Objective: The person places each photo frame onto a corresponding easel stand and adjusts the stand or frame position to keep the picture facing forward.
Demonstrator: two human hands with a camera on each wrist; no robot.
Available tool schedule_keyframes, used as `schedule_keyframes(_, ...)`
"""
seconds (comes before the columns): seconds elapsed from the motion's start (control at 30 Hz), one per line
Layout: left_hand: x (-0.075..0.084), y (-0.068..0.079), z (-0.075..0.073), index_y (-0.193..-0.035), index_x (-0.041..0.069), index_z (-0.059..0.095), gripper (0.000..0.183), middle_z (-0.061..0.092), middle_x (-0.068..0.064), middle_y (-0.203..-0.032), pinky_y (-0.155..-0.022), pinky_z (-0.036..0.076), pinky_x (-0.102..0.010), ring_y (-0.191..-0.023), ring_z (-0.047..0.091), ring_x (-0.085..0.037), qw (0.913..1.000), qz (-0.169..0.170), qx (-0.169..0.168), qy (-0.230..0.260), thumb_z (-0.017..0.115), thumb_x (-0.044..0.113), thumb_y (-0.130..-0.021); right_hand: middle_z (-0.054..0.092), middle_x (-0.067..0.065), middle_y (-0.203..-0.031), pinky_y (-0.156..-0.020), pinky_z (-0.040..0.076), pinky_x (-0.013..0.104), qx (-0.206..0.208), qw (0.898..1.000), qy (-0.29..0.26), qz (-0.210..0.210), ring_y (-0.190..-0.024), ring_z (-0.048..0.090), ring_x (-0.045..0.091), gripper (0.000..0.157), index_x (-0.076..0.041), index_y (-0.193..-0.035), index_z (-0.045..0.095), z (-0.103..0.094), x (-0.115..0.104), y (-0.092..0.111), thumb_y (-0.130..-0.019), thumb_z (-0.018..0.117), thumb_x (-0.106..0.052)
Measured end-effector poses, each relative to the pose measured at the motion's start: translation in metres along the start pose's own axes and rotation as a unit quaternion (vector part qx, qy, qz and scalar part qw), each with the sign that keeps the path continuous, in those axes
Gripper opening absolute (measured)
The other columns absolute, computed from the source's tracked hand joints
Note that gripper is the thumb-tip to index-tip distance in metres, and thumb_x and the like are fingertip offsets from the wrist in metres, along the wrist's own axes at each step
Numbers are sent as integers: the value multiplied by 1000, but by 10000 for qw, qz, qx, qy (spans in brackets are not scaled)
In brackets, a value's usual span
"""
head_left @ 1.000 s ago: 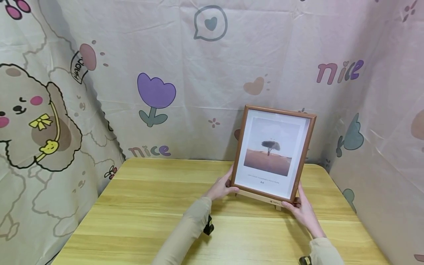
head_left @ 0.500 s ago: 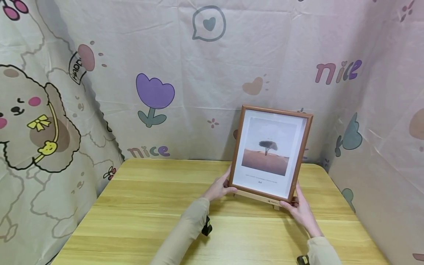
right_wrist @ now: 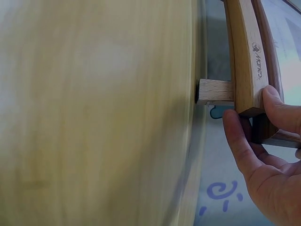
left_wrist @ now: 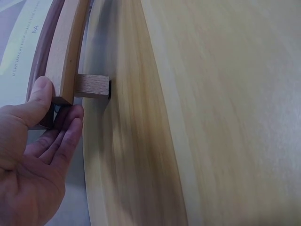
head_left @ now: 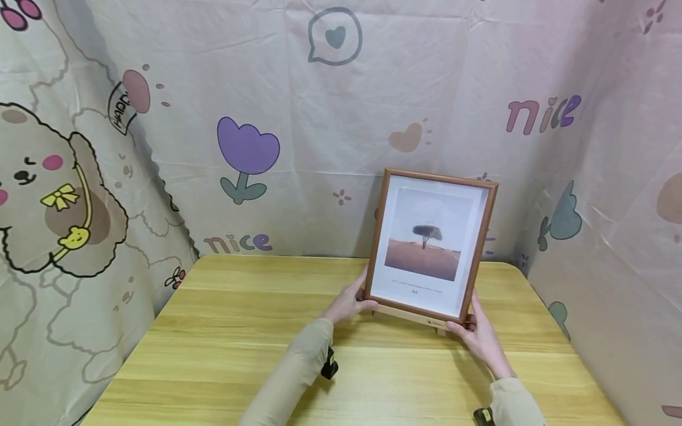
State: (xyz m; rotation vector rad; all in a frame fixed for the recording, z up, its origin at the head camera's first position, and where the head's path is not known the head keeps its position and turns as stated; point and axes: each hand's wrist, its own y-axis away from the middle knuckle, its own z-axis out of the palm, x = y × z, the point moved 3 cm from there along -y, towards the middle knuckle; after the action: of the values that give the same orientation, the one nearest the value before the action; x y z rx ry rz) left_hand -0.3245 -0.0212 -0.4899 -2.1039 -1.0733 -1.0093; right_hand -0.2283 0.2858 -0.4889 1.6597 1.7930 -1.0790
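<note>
A brown wooden picture frame [head_left: 423,236] stands leaning back on a small light wooden easel [head_left: 407,315], slightly turned on the tabletop. It holds a print of a lone tree, with "A4" beneath. My left hand [head_left: 345,303] grips the frame's lower left corner, thumb in front and fingers behind. At the lower right corner my right hand [head_left: 483,338] holds it the same way. In the left wrist view, the thumb [left_wrist: 41,89] presses beside the end of the easel ledge [left_wrist: 64,56]. The right wrist view shows lettering on the ledge [right_wrist: 248,56] and a short foot [right_wrist: 215,90] touching the table.
The wood-grain table [head_left: 256,331] reaches back to a printed fabric backdrop [head_left: 341,118], close behind the frame. More fabric [head_left: 629,236] hangs along the right side, and a cartoon-printed sheet [head_left: 64,307] hangs on the left. Black wrist cameras [head_left: 330,364] sit at the cuffs.
The picture frame and easel have shifted slightly to the left, with both hands keeping hold of the lower corners. The head view has also drifted a little.
</note>
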Motion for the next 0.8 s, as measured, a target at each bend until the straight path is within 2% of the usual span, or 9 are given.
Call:
schedule_keyframes(0.23,0,2,-2,-163,12,2,98,68,-22,-122,-94,52,-37,-92,63,-14,10000,-68,-13,39,71,22,-94,60,46,-117,-76,55,19,-54,10000,46,55,-103,68,49,106,-6,-162,-6,1,-2,0,-90,73,-6)
schedule_keyframes(0.33,-1,3,-3,-163,14,1,98,67,-23,-126,-97,51,-38,-92,62,-14,9999,-135,-19,52,70,22,-94,60,45,-118,-77,54,20,-50,9999,76,88,-104,68,48,106,-7,-162,-5,2,-2,-1,-91,74,-7)
schedule_keyframes(0.47,-1,5,-3,-163,15,0,99,70,-18,-106,-87,50,-31,-84,58,-11,9999,-124,-1,21,70,22,-94,60,45,-118,-77,56,21,-37,9999,81,94,-103,68,48,106,-7,-162,-5,3,-2,-1,-90,74,-7)
schedule_keyframes(0.57,-2,6,-4,-163,16,0,99,66,-11,-89,-77,47,-26,-78,53,-10,9999,-112,24,-44,71,24,-93,61,45,-118,-77,56,22,-34,9999,86,100,-103,68,48,106,-6,-162,-4,4,-2,-2,-90,74,-8)
schedule_keyframes(0.67,-2,8,-5,-163,19,0,99,63,-10,-87,-73,47,-24,-77,51,-10,9998,-151,48,-75,71,24,-94,61,44,-117,-77,56,22,-41,9999,73,96,-103,68,48,106,-5,-162,-4,5,-3,-2,-90,74,-8)
schedule_keyframes(0.8,-3,8,-6,-164,21,1,98,69,-13,-94,-82,49,-29,-80,55,-11,9998,-186,78,-55,70,25,-95,61,44,-118,-77,56,20,-64,9999,84,106,-104,68,48,105,-4,-162,-3,6,-3,-3,-91,74,-8)
